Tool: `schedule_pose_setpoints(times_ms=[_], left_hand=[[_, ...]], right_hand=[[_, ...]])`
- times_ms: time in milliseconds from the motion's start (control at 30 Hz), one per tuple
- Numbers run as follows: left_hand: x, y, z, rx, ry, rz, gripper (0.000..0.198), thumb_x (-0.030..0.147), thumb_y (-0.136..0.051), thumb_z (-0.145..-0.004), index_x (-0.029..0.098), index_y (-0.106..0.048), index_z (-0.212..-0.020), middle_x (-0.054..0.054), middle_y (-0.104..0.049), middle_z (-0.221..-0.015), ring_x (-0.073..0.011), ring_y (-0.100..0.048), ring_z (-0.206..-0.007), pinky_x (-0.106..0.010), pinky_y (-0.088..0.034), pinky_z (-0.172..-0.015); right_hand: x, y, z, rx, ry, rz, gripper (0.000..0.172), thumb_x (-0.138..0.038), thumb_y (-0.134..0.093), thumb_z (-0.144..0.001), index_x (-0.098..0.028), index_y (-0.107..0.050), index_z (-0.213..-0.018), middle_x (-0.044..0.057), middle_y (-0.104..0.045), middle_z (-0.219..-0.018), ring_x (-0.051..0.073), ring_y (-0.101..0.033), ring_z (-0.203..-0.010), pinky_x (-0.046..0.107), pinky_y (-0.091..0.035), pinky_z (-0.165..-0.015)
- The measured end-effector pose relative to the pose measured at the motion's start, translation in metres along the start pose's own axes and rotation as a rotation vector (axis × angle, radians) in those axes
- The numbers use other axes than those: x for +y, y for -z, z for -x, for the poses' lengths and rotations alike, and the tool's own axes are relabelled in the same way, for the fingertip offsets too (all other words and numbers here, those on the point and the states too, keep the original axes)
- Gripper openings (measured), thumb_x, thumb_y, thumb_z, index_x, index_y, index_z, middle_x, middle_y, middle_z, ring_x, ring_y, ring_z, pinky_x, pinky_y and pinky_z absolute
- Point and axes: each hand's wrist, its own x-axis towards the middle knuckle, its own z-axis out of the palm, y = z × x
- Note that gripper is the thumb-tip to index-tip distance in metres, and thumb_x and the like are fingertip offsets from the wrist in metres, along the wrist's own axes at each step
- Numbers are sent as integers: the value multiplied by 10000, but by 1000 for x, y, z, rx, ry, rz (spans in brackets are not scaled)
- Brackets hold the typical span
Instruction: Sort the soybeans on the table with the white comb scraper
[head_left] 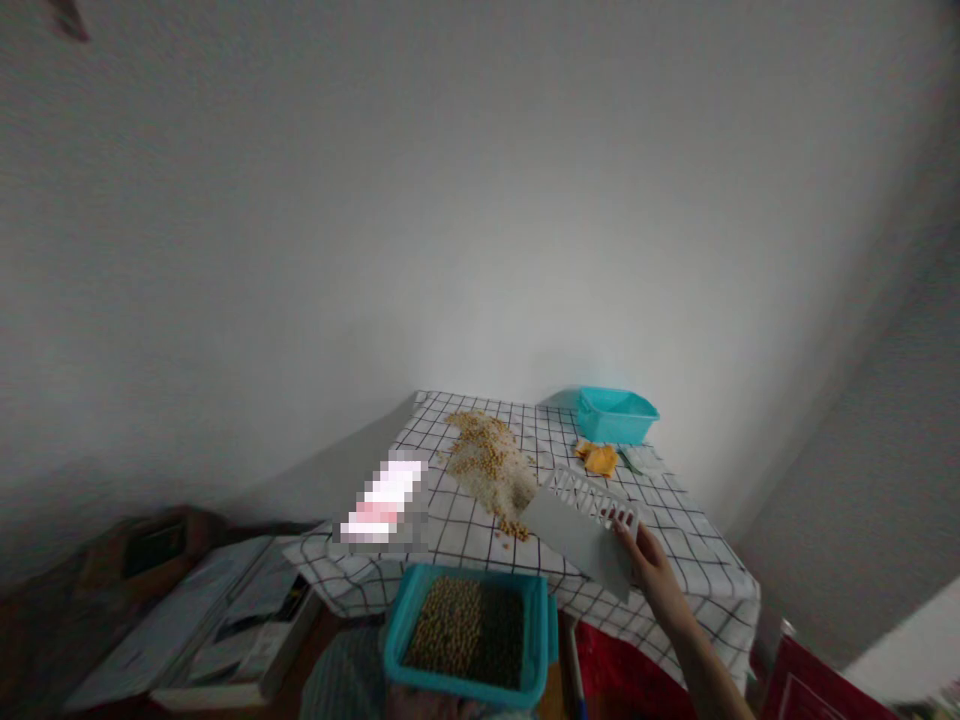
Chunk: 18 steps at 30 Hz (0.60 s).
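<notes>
My right hand point(636, 548) grips a white plastic tray-like piece point(581, 540) by its slotted side. The smooth face of this piece is tilted toward me, and its left corner is at the edge of a heap of grain and beans point(487, 465) spread on the table. A turquoise basin point(544, 640) of pale beans point(450, 620) sits low in front of me at the table's near edge, its right part in shadow. Below its near rim shows part of my left hand point(431, 703), closed against the basin, with the fingers mostly hidden.
A black-and-white checked cloth covers the table point(675, 520). Toward the back right stand another turquoise basin point(616, 418) and a crumpled yellow cloth point(598, 458). A blurred-out bright phone-like rectangle point(382, 500) lies at left. Boxes point(240, 640) are on the left, red items point(630, 670) at lower right.
</notes>
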Motion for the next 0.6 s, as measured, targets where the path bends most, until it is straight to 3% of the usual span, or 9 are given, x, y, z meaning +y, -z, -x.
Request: schedule_pose_setpoints(times_ms=[133, 300, 500, 600], left_hand=[[0, 10, -5, 100, -78, -19, 438, 671, -523, -677, 537, -539, -1094, 24, -720, -981, -316, -621, -984, -616, -441, -822], [0, 12, -5, 100, -115, -60, 422, 641, -482, -730, 539, -504, -1139, -5, -711, -1012, -309, -618, -990, -638, -406, -868], [-3, 6, -3, 172, -127, -48, 377, 675, -467, -717, 576, -513, -1078, 55, -701, -1025, -266, -651, -884, -598, -457, -770], [-5, 3, -1, 148, -157, -61, 456, 660, -455, -734, 570, -424, -1180, 53, -692, -1054, -276, -645, -917, -643, -428, -812]], right_hand=[[-4, -2, 2, -6, -3, -3, 457, -541, -615, -803, -233, -657, -1138, 63, -688, -1117, 275, -634, -978, 328, -503, -793], [-13, -4, 5, -43, 5, 8, 459, -534, -614, -807, -232, -657, -1150, 71, -677, -1145, 288, -621, -1008, 345, -495, -823], [-18, -5, 9, -37, -12, 9, 472, -536, -615, -806, -220, -656, -1155, 83, -677, -1142, 292, -612, -1025, 352, -492, -836], [-13, -6, 10, -37, -23, -8, 466, -533, -599, -821, -230, -643, -1171, 77, -667, -1163, 283, -603, -1047, 351, -483, -860]])
